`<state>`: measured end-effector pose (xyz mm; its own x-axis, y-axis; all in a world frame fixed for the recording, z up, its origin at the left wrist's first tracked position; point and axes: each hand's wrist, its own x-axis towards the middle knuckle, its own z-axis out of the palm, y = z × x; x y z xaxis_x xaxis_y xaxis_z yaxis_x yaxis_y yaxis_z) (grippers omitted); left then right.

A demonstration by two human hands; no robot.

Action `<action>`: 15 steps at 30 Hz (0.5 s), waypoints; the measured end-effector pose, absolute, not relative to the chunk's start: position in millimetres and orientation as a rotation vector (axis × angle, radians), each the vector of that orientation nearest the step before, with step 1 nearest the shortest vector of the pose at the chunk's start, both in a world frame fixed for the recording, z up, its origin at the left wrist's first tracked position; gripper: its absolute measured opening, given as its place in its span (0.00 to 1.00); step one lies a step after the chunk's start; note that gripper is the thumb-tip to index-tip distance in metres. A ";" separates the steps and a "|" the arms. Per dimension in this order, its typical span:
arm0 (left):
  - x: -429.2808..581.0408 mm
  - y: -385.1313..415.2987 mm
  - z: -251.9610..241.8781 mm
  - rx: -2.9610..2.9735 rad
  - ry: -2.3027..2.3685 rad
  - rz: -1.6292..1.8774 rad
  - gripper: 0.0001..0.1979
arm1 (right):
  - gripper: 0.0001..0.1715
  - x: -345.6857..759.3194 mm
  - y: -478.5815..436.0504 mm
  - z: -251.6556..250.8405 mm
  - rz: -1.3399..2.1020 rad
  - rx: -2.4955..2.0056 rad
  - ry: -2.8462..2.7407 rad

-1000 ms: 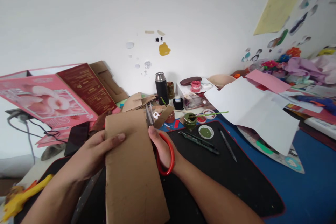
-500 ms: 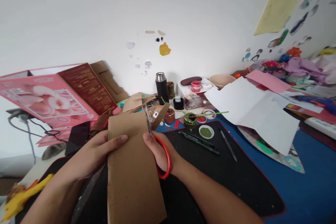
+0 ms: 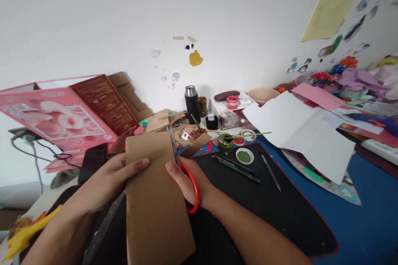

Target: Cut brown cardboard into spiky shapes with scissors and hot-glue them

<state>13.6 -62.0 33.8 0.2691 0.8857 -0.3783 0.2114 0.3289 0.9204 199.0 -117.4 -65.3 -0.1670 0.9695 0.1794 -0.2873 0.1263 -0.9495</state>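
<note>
1. The right hand [image 3: 189,180] is wrapped around red-handled scissors [image 3: 196,192], their blades at the cardboard's [image 3: 157,207] right edge.
2. The left hand [image 3: 120,176] clamps the cardboard's left side, thumb on top.
3. The cardboard is over the black mat [image 3: 264,215].
4. Beyond stand a paint jar [image 3: 225,144] and bottle [image 3: 192,109].

Scissors [image 3: 188,172]: blades spread a second ago, now nearly together; red handle shifted left.
Right hand [image 3: 185,183]: moved left along with the scissors.
Cardboard sheet [image 3: 158,198]: lower right corner swung leftward.
Side strip [image 3: 196,144]: dropped lower, leaning further right, now covering much of the reddish-brown paint jar [image 3: 197,132] seen clearly earlier.
</note>
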 end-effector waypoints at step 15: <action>11.1 -63.4 36.5 1.157 1.271 0.660 0.26 | 0.41 198.3 -118.0 -66.0 1.281 -0.808 -1.273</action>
<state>11.1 -63.4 36.5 0.2338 0.8950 -0.3798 0.2044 0.3367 0.9192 198.3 -118.0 -66.0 -0.1636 0.9614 0.2213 -0.2272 0.1816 -0.9568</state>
